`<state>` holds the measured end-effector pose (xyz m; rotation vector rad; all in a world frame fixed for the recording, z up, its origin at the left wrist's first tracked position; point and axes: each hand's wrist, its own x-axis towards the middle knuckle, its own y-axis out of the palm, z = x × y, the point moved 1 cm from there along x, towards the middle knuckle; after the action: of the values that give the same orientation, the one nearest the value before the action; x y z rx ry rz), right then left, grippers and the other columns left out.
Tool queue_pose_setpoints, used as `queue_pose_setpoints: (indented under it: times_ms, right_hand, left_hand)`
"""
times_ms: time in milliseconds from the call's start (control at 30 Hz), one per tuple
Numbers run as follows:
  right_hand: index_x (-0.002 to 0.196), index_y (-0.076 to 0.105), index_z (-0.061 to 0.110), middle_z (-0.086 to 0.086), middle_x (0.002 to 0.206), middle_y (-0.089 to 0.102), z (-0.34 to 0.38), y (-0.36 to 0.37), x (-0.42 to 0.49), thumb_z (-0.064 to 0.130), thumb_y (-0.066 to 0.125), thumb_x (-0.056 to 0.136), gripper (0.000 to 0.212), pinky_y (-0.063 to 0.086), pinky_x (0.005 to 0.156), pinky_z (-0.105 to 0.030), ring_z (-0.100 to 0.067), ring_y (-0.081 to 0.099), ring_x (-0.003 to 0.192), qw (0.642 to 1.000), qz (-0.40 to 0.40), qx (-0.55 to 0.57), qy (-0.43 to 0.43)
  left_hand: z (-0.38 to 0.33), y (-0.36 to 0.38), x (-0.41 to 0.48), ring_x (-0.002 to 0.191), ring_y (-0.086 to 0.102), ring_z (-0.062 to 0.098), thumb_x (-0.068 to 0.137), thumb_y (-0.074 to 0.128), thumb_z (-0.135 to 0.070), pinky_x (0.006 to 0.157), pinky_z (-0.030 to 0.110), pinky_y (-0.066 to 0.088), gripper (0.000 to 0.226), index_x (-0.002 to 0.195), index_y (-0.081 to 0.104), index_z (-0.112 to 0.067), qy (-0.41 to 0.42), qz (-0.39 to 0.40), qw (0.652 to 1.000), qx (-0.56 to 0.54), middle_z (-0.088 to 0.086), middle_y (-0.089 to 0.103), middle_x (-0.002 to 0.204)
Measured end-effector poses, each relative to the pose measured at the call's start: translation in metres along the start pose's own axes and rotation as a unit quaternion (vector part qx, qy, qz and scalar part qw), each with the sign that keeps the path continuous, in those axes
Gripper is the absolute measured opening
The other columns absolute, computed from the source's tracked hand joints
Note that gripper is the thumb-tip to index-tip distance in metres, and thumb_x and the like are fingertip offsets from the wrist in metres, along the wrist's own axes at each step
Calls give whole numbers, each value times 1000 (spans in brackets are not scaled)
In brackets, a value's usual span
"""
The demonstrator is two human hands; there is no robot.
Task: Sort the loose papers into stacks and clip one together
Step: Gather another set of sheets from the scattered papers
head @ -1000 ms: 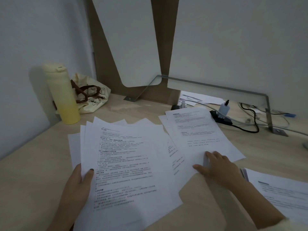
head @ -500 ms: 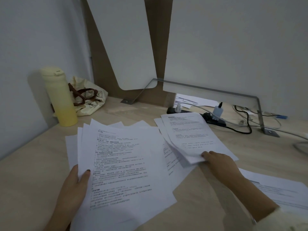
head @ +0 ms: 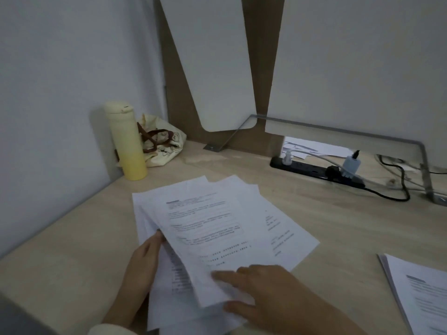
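Right hand (head: 266,293) pinches top sheet (head: 208,228) at its near corner, index finger flat on it. Left hand (head: 142,267) grips left edge of loose papers (head: 278,228), fanned mid tabletop (head: 338,226) toward near edge. Sheets likely light, floppy, slick on each other. Best held at edges, thumb against fingers, else fan slips. Second stack (head: 423,298) at right near edge. Smooth pale wood. Yellow bottle (head: 125,141) and bag (head: 162,146) in far-left corner, power strip (head: 314,169) along far edge. No clip visible.

Partitioned study desk, office-style.
Pale wooden desktop (head: 338,238), white partition panels (head: 350,68), black power strip (head: 307,168) with chargers, printed white paper sheets (head: 254,201).
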<state>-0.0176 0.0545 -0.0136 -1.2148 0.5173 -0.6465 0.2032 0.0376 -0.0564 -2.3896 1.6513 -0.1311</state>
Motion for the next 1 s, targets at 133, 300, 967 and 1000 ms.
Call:
queue_pose_setpoints:
  times_ms: [133, 300, 967, 1000]
  right_hand:
    - [105, 58, 50, 24, 101, 58, -6, -7, 10, 72, 51, 71, 40, 43, 87, -18, 1, 54, 96, 967, 105, 215, 92]
    - [107, 60, 48, 15, 117, 63, -39, -14, 14, 70, 50, 74, 40, 45, 100, -26, -2, 59, 107, 914, 122, 359, 145]
    - [78, 54, 6, -5, 69, 52, -105, -2, 36, 13, 52, 90, 14, 30, 52, -26, -18, 45, 60, 824, -256, 273, 425]
    - [84, 57, 4, -8, 74, 56, -109, -3, 31, 13, 50, 90, 13, 32, 53, -26, -21, 49, 64, 824, -256, 268, 428]
  left_hand:
    - [-3, 3, -1, 95, 58, 16, 90, 33, -55, 92, 31, 39, 41, 77, 67, -36, -37, 5, 999, -30, -11, 65, 86]
    - [-1, 3, 3, 99, 60, 26, 83, 32, -64, 94, 36, 44, 57, 96, 67, -21, -89, -15, 994, -54, 5, 65, 101]
    - [13, -2, 2, 83, 62, 15, 96, 42, -18, 71, 23, 48, 26, 81, 64, -19, -3, -27, 995, -99, -2, 68, 86]
    - [14, -2, 2, 83, 63, 14, 96, 42, -18, 70, 23, 47, 26, 81, 64, -21, -5, -27, 995, -100, -2, 68, 87]
